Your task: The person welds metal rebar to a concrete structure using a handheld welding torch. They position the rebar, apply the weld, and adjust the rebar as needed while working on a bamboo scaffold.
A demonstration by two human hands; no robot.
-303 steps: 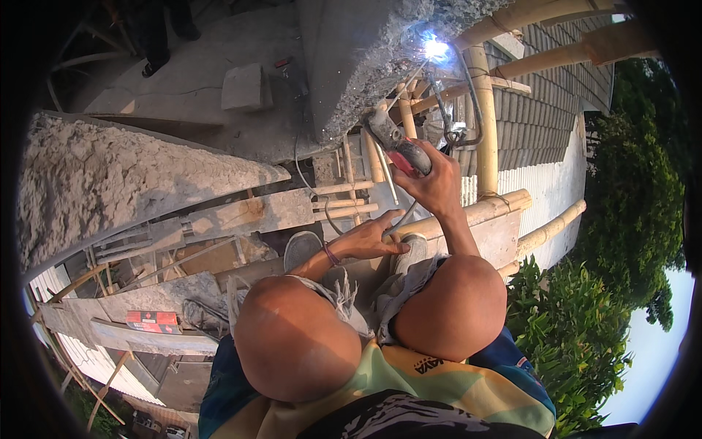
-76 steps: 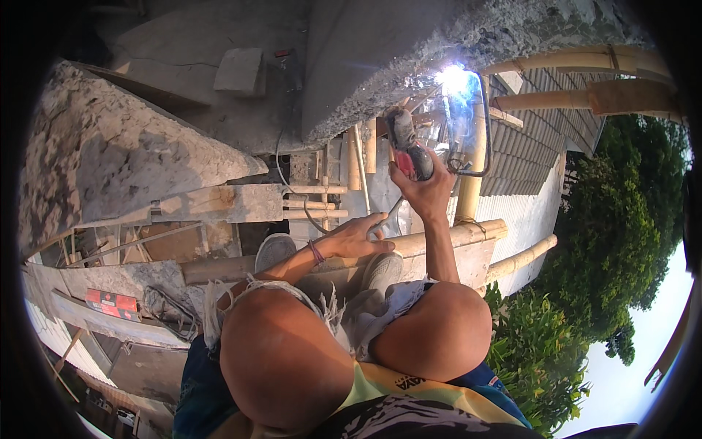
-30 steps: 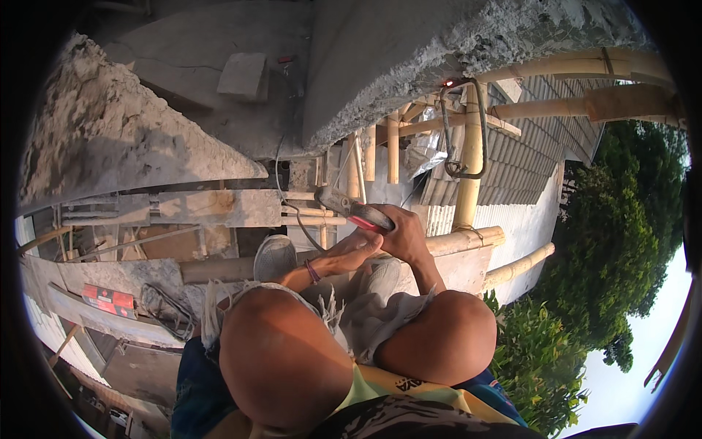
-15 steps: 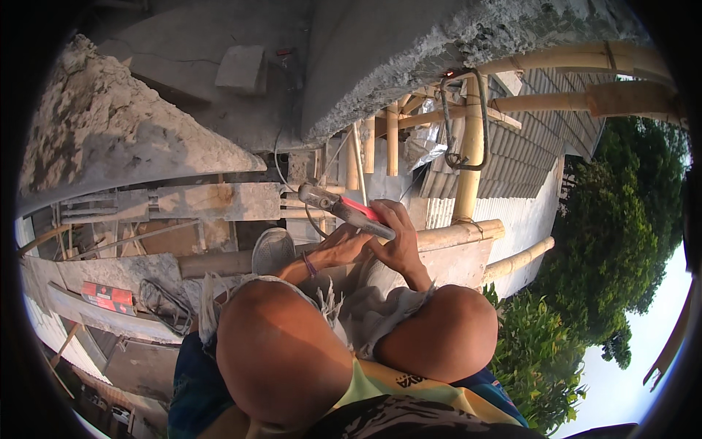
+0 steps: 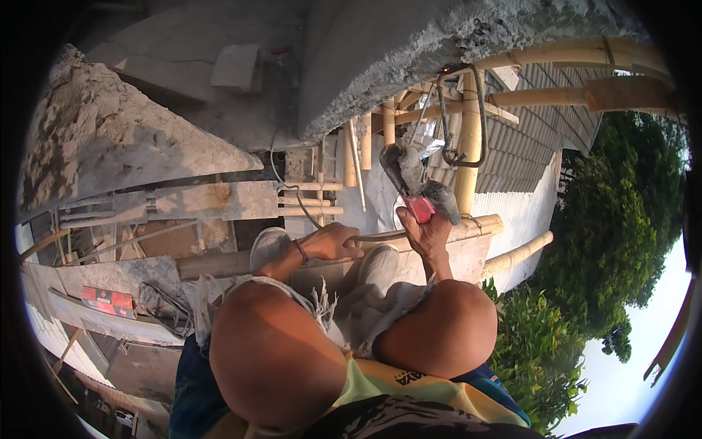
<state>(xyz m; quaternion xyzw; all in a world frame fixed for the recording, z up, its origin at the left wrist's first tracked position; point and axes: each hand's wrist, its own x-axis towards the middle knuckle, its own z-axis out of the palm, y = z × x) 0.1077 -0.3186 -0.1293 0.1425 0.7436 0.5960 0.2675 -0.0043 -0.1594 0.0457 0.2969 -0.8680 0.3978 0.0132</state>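
My right hand [image 5: 428,241] is closed around the red body of a dusty power tool [image 5: 420,208], which looks like an angle grinder. Its grey and black head points up and away, near a bamboo post. To the left, my left hand [image 5: 330,241] is closed on the tool's dark cord [image 5: 376,237], which stretches between both hands. More of the cord loops up from the left hand toward the concrete. Both hands are just beyond my bent knees, above my shoes [image 5: 379,265].
A rough concrete edge [image 5: 380,95] spans the top, with a bent steel bar [image 5: 480,121] hanging from it beside a bamboo post [image 5: 468,186]. Scaffold planks [image 5: 219,201] lie left, near a red box [image 5: 108,300]. Roofing [image 5: 541,110] and trees [image 5: 607,241] appear right.
The tool has moved right and turned, its head now pointing upward. My hands have come apart: the right went along with the tool, the left is on the cord.
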